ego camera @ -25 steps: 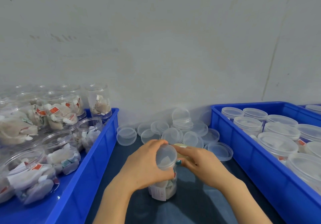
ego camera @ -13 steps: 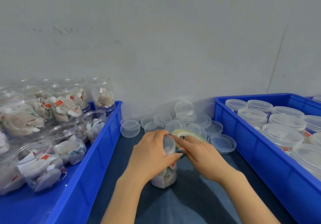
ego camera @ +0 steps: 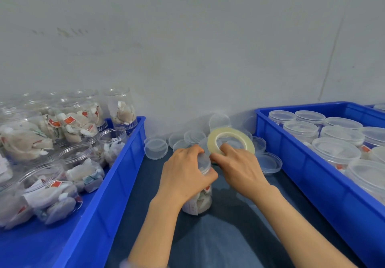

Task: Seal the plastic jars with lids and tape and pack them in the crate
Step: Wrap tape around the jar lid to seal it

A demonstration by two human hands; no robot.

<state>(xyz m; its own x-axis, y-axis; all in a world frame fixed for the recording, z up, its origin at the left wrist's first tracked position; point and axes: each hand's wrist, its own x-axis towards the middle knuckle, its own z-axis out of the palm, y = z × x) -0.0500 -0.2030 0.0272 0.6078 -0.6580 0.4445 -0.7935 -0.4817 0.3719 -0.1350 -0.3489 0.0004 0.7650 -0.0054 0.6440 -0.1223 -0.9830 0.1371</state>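
A clear plastic jar [ego camera: 199, 202] filled with white packets stands upright on the dark table between two blue crates. Its clear lid [ego camera: 203, 161] is on top. My left hand [ego camera: 185, 176] grips the jar around its upper part and lid. My right hand [ego camera: 239, 167] holds a roll of clear tape [ego camera: 231, 137] by its inner ring, right beside the lid's rim. The tape strip itself is too thin to make out. The jar's middle is hidden by my left hand.
The left blue crate [ego camera: 116, 186] holds several lidless filled jars [ego camera: 81, 163]. The right blue crate [ego camera: 308, 176] holds several lidded jars [ego camera: 335, 153]. Loose clear lids [ego camera: 156, 146] lie piled against the grey wall behind the jar.
The tape roll has risen into view behind my right hand and tilted up beside the lid. My left hand has shifted its grip on the jar's top. The camera moved slightly closer.
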